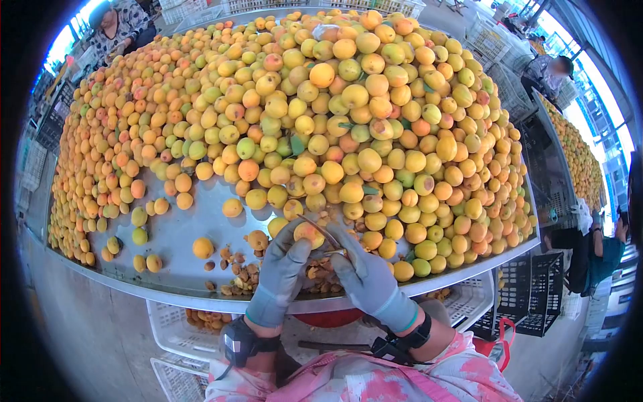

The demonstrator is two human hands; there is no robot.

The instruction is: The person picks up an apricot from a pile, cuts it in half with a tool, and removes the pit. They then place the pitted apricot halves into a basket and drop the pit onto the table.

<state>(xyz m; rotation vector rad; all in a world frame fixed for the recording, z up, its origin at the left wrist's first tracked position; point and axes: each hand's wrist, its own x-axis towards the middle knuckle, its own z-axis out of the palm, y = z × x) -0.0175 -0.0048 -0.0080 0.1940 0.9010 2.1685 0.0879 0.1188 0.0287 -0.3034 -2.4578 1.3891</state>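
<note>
My left hand [282,268], in a grey glove, holds one orange apricot [308,232] at the near edge of the metal table [177,231]. My right hand [365,271], also gloved in grey, grips a thin curved blade [326,234] that rests against the top of that apricot. Just below my hands lies a heap of brown apricot pits [244,275]. A huge pile of yellow and orange apricots [321,114] fills the table beyond.
White plastic crates [177,328] sit under the table edge, one holding fruit, with a red basin [328,318] near my wrists. Black crates [529,291] stand at right. Other people work at the far left [117,27] and right [549,70].
</note>
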